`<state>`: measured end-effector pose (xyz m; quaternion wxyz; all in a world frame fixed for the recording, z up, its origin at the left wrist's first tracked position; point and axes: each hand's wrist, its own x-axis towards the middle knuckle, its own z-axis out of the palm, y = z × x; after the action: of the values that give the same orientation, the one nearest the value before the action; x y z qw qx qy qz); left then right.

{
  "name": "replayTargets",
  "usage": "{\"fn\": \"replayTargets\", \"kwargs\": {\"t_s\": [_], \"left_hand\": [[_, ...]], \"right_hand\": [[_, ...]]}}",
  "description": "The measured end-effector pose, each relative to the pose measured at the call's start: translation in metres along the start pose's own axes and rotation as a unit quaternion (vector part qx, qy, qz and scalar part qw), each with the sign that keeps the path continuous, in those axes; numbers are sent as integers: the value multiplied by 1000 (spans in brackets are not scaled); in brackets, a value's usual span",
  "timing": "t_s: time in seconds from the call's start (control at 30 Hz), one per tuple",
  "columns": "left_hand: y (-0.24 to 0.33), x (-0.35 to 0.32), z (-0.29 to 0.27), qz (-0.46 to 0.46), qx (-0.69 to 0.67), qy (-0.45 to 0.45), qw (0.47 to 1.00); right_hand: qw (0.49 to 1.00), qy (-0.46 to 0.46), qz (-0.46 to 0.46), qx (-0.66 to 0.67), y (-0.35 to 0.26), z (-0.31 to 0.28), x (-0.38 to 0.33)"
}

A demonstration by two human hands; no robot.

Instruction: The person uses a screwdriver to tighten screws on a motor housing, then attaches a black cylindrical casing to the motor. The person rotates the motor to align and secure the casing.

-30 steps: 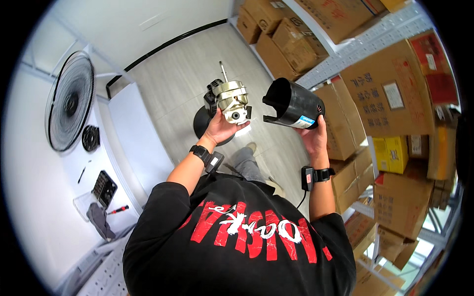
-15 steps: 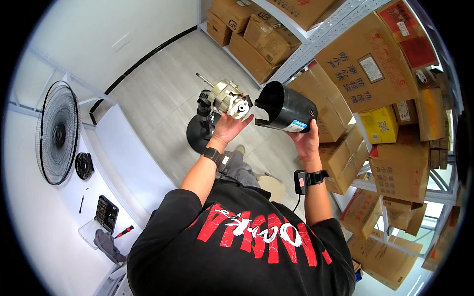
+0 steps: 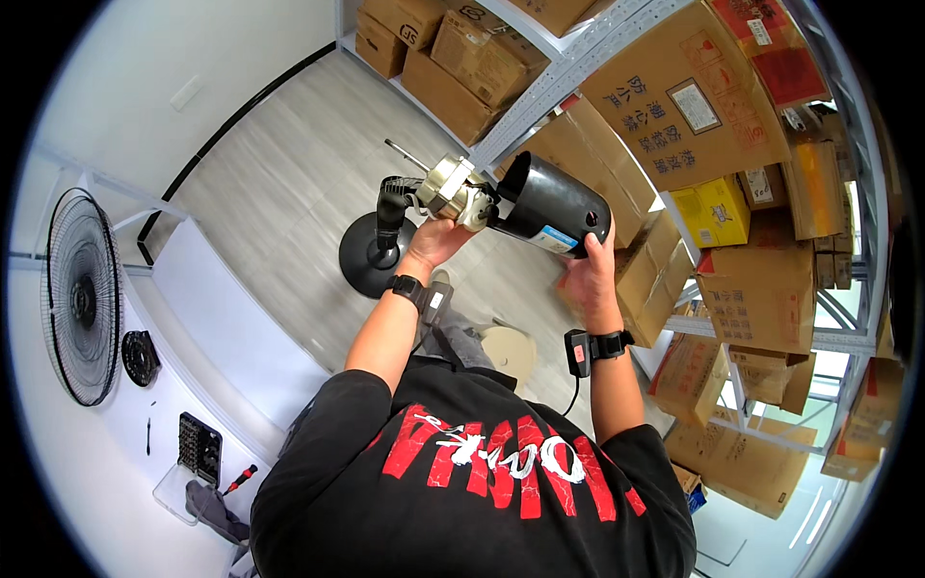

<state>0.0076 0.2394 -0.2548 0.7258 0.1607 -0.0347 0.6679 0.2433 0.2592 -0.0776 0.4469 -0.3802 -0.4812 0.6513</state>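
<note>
My left hand (image 3: 438, 243) is closed around the underside of a metallic fan motor (image 3: 451, 190), whose thin shaft points up and to the left. In my right hand (image 3: 590, 275) is a black cylindrical motor cover (image 3: 554, 204) with a blue and white label, gripped at its closed end. The cover's open end meets the right side of the motor; how far it overlaps cannot be made out. Beneath the motor, a black fan stand (image 3: 371, 255) with a round base rests on the floor. My left fingers are partly hidden behind the motor.
At the left, a white table holds a round fan grille (image 3: 84, 297), a black round part (image 3: 141, 358), a bit set (image 3: 199, 448), a red-handled screwdriver (image 3: 241, 479) and a grey cloth (image 3: 214, 511). Shelves of cardboard boxes (image 3: 689, 116) line the right. A beige stool (image 3: 508, 354) stands near my legs.
The gap between motor and cover has closed, and the two now touch. My left hand has turned slightly under the motor. The whole view has shifted a little.
</note>
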Motion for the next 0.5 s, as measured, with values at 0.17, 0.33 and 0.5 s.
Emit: {"fn": "replayTargets", "kwargs": {"t_s": [0.17, 0.33, 0.5], "left_hand": [[2, -1, 1, -6, -9, 10, 1000], [5, -6, 3, -11, 5, 21, 1000], [3, -7, -5, -24, 27, 37, 999]], "right_hand": [[999, 29, -19, 14, 13, -31, -13], [999, 36, -23, -24, 30, -16, -28], [996, 30, -44, -71, 58, -9, -26]]}}
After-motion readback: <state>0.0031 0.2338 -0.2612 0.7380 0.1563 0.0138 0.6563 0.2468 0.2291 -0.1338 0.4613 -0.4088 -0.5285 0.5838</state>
